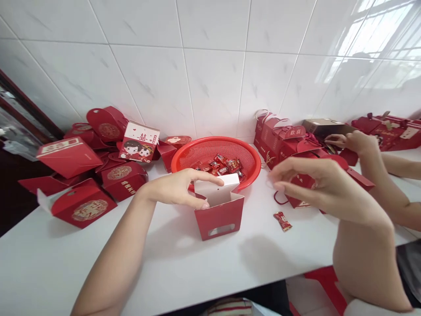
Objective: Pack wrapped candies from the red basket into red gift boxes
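Note:
A red paper gift box (219, 219) stands upright on the table with its top open, showing a white inside and a small window low on its front. My left hand (177, 188) grips its left top edge, thumb by the front rim and forefinger by the raised white flap. To the right, my right hand (315, 188) hangs above the table, fingers curled with a gap to the thumb; nothing shows between them and the fingertips are blurred. One wrapped candy (283, 221) lies below it. Behind the gift box, a red plastic basket (184, 153) holds several wrapped candies (226, 165).
Red boxes (87, 208) are heaped at the left, one with a cartoon couple (140, 142). More red gift boxes (272, 138) stand at the right against the tiled wall (213, 87). Another person's hand (362, 145) reaches in there, near a brown carton (325, 127).

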